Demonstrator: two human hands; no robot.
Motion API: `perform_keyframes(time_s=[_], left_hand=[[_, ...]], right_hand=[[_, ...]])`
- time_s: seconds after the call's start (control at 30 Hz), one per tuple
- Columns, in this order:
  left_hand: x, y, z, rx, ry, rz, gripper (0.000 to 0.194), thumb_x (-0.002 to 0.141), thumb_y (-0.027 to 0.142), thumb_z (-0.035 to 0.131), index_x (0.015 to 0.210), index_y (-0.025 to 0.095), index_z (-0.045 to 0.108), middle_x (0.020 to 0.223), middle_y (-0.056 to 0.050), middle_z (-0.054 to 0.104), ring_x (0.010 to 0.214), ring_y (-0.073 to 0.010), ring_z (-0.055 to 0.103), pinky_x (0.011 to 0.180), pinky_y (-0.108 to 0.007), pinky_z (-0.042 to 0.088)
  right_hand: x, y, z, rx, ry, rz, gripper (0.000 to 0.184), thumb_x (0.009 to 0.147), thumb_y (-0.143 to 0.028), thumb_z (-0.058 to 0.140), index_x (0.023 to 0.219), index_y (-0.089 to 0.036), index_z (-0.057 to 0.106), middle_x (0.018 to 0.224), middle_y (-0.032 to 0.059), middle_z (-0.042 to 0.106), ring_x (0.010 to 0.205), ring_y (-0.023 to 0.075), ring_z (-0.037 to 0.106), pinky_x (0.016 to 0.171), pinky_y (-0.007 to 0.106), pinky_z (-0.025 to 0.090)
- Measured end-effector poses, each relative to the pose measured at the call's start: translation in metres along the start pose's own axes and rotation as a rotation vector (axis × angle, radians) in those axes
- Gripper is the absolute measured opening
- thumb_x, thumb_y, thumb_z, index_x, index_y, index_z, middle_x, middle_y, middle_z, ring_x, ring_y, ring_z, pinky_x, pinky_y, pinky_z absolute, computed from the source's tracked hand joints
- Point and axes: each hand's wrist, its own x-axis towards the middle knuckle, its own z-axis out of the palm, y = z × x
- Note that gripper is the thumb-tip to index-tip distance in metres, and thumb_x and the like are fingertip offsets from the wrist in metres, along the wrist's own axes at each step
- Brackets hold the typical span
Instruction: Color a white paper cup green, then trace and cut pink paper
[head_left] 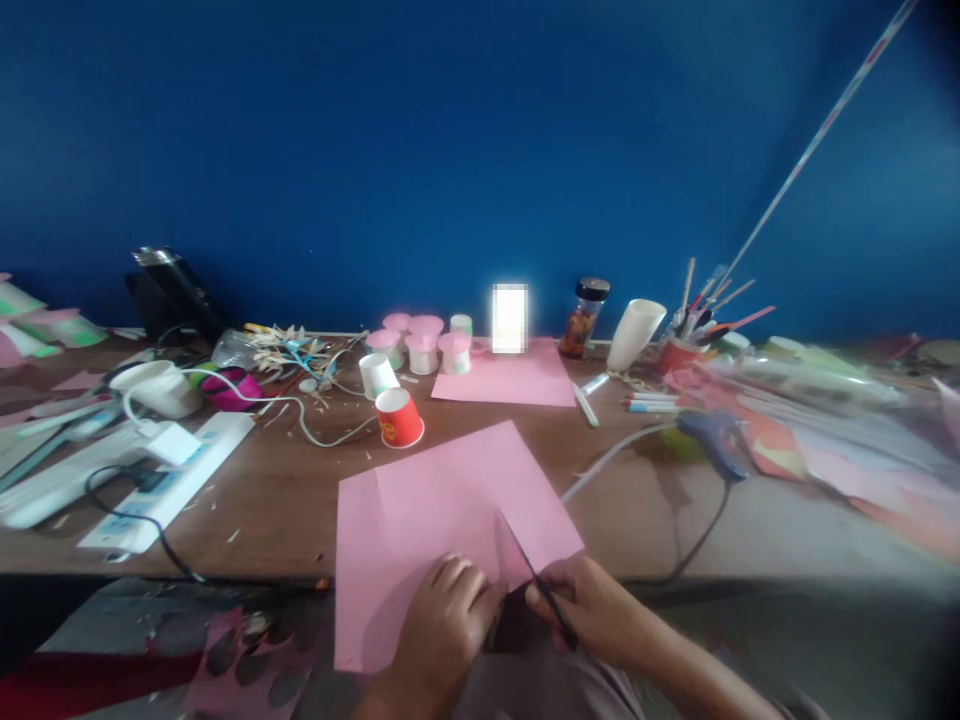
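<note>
A large sheet of pink paper (435,500) lies over the table's front edge and hangs partly off it. My left hand (452,610), fingers curled, grips the paper by its near edge. In my right hand (581,605) is a pair of scissors (551,600) with dark handles. Their long blade points away from me and lies along the paper between my hands, where a slit opens toward my body. My right fingers partly hide the handles. Beyond the sheet a red paper cup (399,418) stands upside down, near a white cup (377,376).
Several pink-topped cups (424,345) and another pink sheet (517,385) sit near the blue wall. A power strip (180,480) with cables lies left. On the right are a glue gun (712,445), markers (656,402), a dark-lidded jar (585,318) and blurred papers (840,450).
</note>
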Motion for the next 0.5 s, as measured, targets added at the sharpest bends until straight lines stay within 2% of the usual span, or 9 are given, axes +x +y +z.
perform_keyframes(time_s=[0.17,0.33,0.5], left_hand=[[0.0011,-0.0003,-0.0024,-0.023,-0.015,-0.036,0.03,0.093,0.02,0.034,0.085,0.019,0.063,0.069,-0.003,0.053,0.068,-0.0185,0.044,0.063,-0.032,0.037],[0.0002,-0.0029,-0.0027,-0.086,-0.039,-0.075,0.026,0.093,0.022,0.038,0.088,0.019,0.063,0.071,-0.003,0.055,0.069,-0.018,0.046,0.06,-0.03,0.036],[-0.0003,-0.0044,-0.0044,-0.166,-0.019,-0.093,0.026,0.094,0.022,0.038,0.097,0.02,0.063,0.074,-0.002,0.057,0.073,-0.018,0.048,0.063,-0.029,0.039]], right_hand=[[0.0031,-0.0041,-0.0052,-0.008,-0.043,0.003,0.042,0.083,-0.05,0.051,0.059,-0.016,0.051,0.047,-0.0031,0.051,0.041,0.0071,0.044,0.04,0.017,0.029],[0.0065,0.0041,-0.0004,0.016,0.003,-0.04,0.033,0.082,-0.044,0.053,0.065,-0.017,0.051,0.05,-0.0049,0.047,0.046,0.0083,0.048,0.043,0.017,0.032],[0.0046,0.0006,0.0012,0.045,0.0,-0.051,0.032,0.082,-0.043,0.053,0.064,-0.017,0.049,0.05,-0.0047,0.047,0.046,0.0086,0.047,0.043,0.018,0.033]])
